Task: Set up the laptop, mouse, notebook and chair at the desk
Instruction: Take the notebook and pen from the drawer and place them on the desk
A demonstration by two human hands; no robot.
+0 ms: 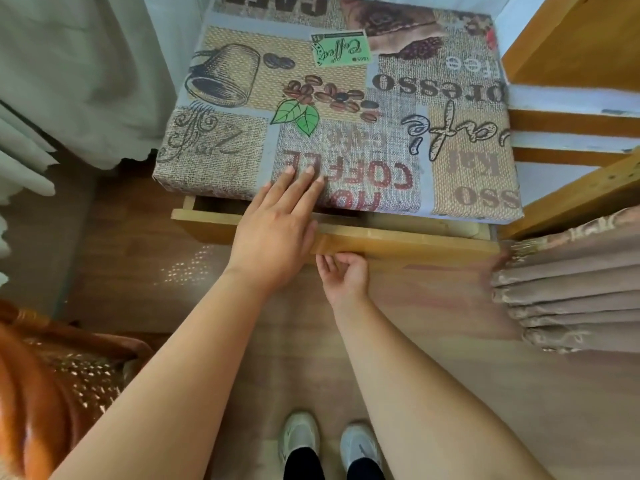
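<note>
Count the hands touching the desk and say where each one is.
2. The left hand lies flat on the coffee-print tablecloth at the desk's front edge; the right hand grips the partly open light wooden drawer front from below.

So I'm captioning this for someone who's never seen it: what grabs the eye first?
The coffee-print tablecloth over the desk fills the upper middle. Just below, the left hand lies flat on its front edge while the right hand grips the wooden drawer front, slightly open.
</note>
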